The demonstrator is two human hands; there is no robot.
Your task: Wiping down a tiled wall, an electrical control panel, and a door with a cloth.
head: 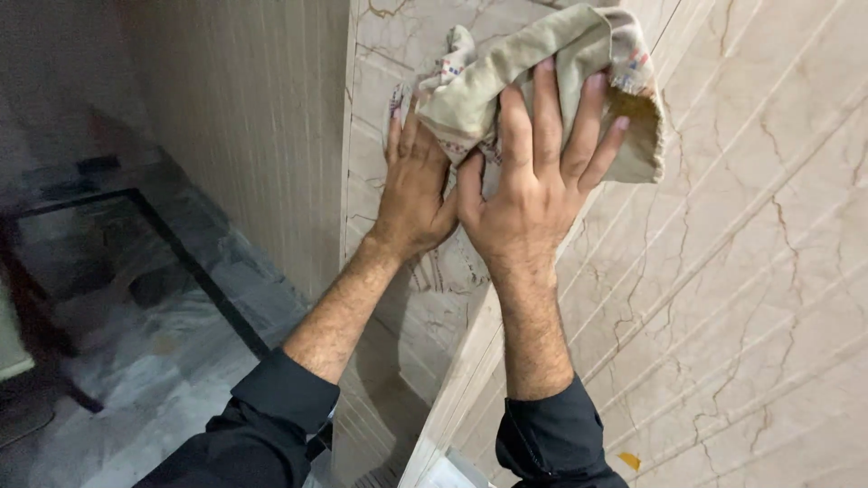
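**Two hands press a beige cloth against a marble wall**

The right hand lies flat on the cloth, its four fingers spread and pressed over the bunched fabric, thumb tucked in toward the other hand. It pins the cloth to the stone rather than clenching round it. The left hand sits just beside it at nine o'clock, the two touching at the thumbs; its fingertips reach up under the cloth's lower left fold, and how firmly they hold there cannot be told, as the fabric covers them.

The cloth is a crumpled beige rag with a small coloured pattern along its hem. It lies at twelve o'clock from the hands, against the polished cream marble wall, which is veined with thin brown lines and crossed by slanting grooves. One loose corner hangs down at three o'clock of the right hand's fingers.

Both forearms are bare, running down toward six o'clock into dark sleeves pushed up from the wrists.

At nine o'clock of the hands the marble meets a corner edge, and beyond it stands a plainer, finely streaked wall panel. At eight o'clock lies a grey marbled floor with a dark inlaid border line.
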